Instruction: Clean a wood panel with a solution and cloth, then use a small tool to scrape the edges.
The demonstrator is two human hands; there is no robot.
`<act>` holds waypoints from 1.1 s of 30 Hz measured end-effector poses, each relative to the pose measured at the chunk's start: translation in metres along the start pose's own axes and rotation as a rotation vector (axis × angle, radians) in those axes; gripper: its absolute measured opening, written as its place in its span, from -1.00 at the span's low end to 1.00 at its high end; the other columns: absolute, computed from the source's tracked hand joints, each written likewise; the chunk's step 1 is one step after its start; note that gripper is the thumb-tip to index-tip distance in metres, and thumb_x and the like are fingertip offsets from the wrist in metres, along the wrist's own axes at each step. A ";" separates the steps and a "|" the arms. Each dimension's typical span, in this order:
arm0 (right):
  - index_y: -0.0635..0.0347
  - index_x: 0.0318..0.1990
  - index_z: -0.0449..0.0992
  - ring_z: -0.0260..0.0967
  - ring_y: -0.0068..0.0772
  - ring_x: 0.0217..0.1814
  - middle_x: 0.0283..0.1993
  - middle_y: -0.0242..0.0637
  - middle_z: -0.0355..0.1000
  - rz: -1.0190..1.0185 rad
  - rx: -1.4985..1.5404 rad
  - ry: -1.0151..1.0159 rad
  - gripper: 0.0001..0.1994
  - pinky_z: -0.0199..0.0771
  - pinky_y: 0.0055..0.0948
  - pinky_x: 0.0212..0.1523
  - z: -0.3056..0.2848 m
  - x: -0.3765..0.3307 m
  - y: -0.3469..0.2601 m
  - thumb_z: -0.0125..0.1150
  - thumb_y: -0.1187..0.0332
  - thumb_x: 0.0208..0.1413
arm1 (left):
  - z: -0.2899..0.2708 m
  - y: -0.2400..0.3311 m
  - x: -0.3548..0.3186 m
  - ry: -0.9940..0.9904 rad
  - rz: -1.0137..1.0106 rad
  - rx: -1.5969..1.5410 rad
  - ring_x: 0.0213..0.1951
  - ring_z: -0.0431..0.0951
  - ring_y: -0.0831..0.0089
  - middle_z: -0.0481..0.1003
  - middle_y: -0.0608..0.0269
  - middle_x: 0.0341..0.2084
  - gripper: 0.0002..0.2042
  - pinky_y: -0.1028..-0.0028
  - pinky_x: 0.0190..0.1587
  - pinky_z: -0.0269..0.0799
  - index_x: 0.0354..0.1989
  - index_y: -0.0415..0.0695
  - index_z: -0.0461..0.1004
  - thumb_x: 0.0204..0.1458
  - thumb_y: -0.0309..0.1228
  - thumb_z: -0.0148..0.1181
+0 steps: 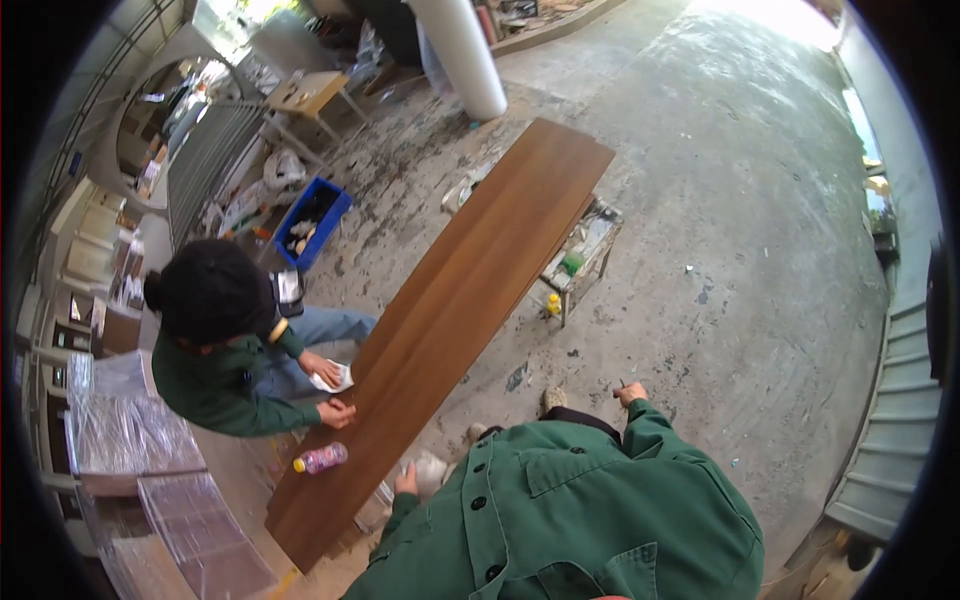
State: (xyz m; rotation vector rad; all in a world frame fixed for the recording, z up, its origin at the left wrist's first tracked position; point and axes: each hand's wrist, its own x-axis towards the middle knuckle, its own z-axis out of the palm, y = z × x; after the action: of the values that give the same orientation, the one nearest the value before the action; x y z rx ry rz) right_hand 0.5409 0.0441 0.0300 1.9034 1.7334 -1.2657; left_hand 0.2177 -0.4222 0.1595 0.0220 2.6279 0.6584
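From the head camera, looking down: a long brown wooden board (455,330) lay across a small work stand (585,255) on a concrete floor (740,220). The wearer's left hand (406,481) rested at the board's near edge (grip impossible to tell). The right hand (630,393) hung free, fingers loosely curled, holding nothing. A co-worker's hand (336,413) pressed the board beside a pink bottle (320,459).

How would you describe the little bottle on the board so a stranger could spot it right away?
Start at the long brown wooden board lying diagonally across the concrete floor. Near its lower end, below the co-worker's hand, lies a small pink bottle with a yellow cap, the only thing lying loose on the board.
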 end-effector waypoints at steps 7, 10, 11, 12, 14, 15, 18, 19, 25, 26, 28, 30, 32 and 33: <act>0.15 -0.56 0.52 0.11 -0.55 -0.72 -0.69 -0.45 0.26 -0.038 0.270 -0.293 -0.80 0.10 -0.46 -0.71 -0.042 -0.015 -0.063 0.29 0.21 -0.17 | 0.034 0.081 0.005 -0.053 0.176 0.031 -0.19 0.44 -0.11 0.44 -0.25 -0.32 -0.47 0.17 -0.18 0.35 -0.25 -0.31 0.40 -0.03 0.03 0.07; 0.11 -0.51 0.47 0.04 -0.66 -0.75 -0.68 -0.53 0.22 -0.246 0.239 -0.451 -0.78 -0.01 -0.57 -0.76 -0.047 -0.061 -0.122 0.25 0.17 -0.10 | 0.034 0.148 -0.027 -0.005 0.281 -0.088 -0.24 0.43 -0.09 0.46 -0.12 -0.36 -0.57 0.13 -0.25 0.34 -0.30 -0.17 0.39 0.00 0.02 0.01; 0.11 -0.48 0.47 0.03 -0.70 -0.74 -0.67 -0.56 0.22 -0.318 0.238 -0.488 -0.78 -0.01 -0.61 -0.74 -0.044 -0.082 -0.142 0.24 0.16 -0.07 | 0.040 0.156 -0.028 -0.034 0.333 -0.035 -0.29 0.43 -0.07 0.46 -0.09 -0.40 -0.57 0.14 -0.30 0.33 -0.37 -0.18 0.39 0.01 0.03 0.01; 0.11 -0.47 0.49 0.03 -0.72 -0.73 -0.67 -0.58 0.23 -0.408 0.264 -0.531 -0.78 0.00 -0.63 -0.74 -0.042 -0.101 -0.159 0.24 0.17 -0.05 | 0.040 0.176 -0.035 -0.085 0.336 -0.007 -0.32 0.43 -0.05 0.44 -0.07 -0.40 -0.58 0.14 -0.32 0.33 -0.41 -0.20 0.39 0.02 0.00 0.02; 0.15 -0.25 0.50 0.06 -0.77 -0.68 -0.53 -0.54 0.36 -0.545 0.244 -0.602 -0.75 0.02 -0.68 -0.71 -0.031 -0.132 -0.185 0.23 0.20 0.00 | 0.053 0.196 -0.047 -0.024 0.505 -0.208 -0.32 0.41 -0.01 0.39 -0.03 -0.38 -0.64 0.18 -0.31 0.32 -0.43 -0.20 0.35 0.08 -0.09 -0.01; 0.15 -0.25 0.50 0.06 -0.77 -0.68 -0.53 -0.54 0.36 -0.558 0.204 -0.634 -0.75 0.02 -0.68 -0.71 -0.025 -0.150 -0.199 0.23 0.20 0.00 | 0.057 0.203 -0.050 -0.027 0.614 -0.320 -0.29 0.40 0.00 0.36 -0.05 -0.35 -0.65 0.21 -0.27 0.31 -0.36 -0.23 0.35 0.11 -0.12 -0.04; 0.22 0.10 0.29 0.10 -0.79 -0.58 -0.13 -0.44 0.42 -0.618 0.339 -0.879 -0.51 0.03 -0.70 -0.68 -0.009 -0.183 -0.226 0.20 0.22 0.02 | 0.077 0.213 -0.053 -0.174 0.684 -0.612 -0.25 0.37 0.02 0.34 -0.02 -0.35 -0.67 0.24 -0.20 0.28 -0.20 -0.23 0.33 0.15 -0.16 -0.09; 0.22 0.09 0.30 0.11 -0.79 -0.58 -0.16 -0.46 0.42 -0.618 0.289 -0.953 -0.52 0.03 -0.70 -0.68 -0.007 -0.186 -0.229 0.20 0.23 0.02 | 0.081 0.218 -0.057 -0.157 0.673 -0.700 -0.22 0.36 0.04 0.35 -0.01 -0.34 -0.68 0.26 -0.17 0.26 -0.18 -0.23 0.33 0.16 -0.17 -0.11; 0.17 -0.44 0.41 0.17 -0.72 -0.57 -0.55 -0.53 0.35 -0.673 0.070 -0.959 -0.78 0.12 -0.64 -0.57 0.011 -0.204 -0.245 0.34 0.30 -0.11 | 0.072 0.207 -0.060 -0.376 0.533 -0.855 -0.14 0.33 0.34 0.35 0.12 -0.23 -0.65 0.41 -0.04 0.21 -0.08 -0.23 0.33 0.20 -0.18 -0.15; 0.16 -0.48 0.40 0.17 -0.73 -0.57 -0.59 -0.54 0.32 -0.711 0.029 -0.943 -0.78 0.12 -0.63 -0.57 0.015 -0.193 -0.240 0.34 0.30 -0.11 | 0.073 0.203 -0.058 -0.430 0.480 -0.856 -0.17 0.34 0.40 0.37 0.16 -0.25 -0.66 0.44 -0.07 0.24 -0.09 -0.23 0.34 0.19 -0.18 -0.12; 0.15 -0.58 0.37 0.11 -0.72 -0.64 -0.66 -0.57 0.23 -0.748 0.026 -0.894 -0.74 0.07 -0.61 -0.62 0.023 -0.176 -0.229 0.33 0.27 -0.10 | 0.080 0.195 -0.056 -0.526 0.337 -0.910 -0.26 0.38 0.54 0.40 0.26 -0.31 -0.68 0.53 -0.15 0.28 -0.09 -0.22 0.35 0.16 -0.21 -0.04; 0.14 -0.55 0.37 0.09 -0.72 -0.68 -0.66 -0.56 0.24 -0.672 -0.012 -0.826 -0.75 0.04 -0.62 -0.67 0.020 -0.172 -0.227 0.32 0.26 -0.09 | 0.081 0.184 -0.055 -0.429 0.314 -1.056 -0.32 0.40 0.52 0.39 0.31 -0.46 -0.68 0.52 -0.22 0.32 -0.18 -0.22 0.41 0.10 -0.19 0.06; 0.12 -0.53 0.37 0.06 -0.69 -0.73 -0.69 -0.54 0.22 -0.540 -0.024 -0.748 -0.75 0.00 -0.62 -0.73 0.012 -0.180 -0.228 0.31 0.23 -0.08 | 0.081 0.176 -0.054 -0.551 0.211 -1.092 -0.24 0.41 0.53 0.40 0.32 -0.38 -0.61 0.55 -0.15 0.32 -0.06 -0.23 0.36 0.07 -0.18 0.10; 0.12 -0.53 0.37 0.06 -0.69 -0.73 -0.69 -0.54 0.22 -0.532 -0.023 -0.734 -0.75 0.00 -0.62 -0.73 0.010 -0.184 -0.229 0.31 0.23 -0.08 | 0.084 0.173 -0.055 -0.591 0.200 -1.140 -0.22 0.40 0.53 0.41 0.29 -0.33 -0.56 0.54 -0.15 0.32 -0.02 -0.25 0.32 0.06 -0.15 0.11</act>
State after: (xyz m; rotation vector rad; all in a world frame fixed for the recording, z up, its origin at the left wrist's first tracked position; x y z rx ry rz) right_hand 0.3476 -0.0291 0.2386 0.7721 1.8261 -1.8008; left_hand 0.2872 -0.2379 0.1928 0.1149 1.4294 1.7843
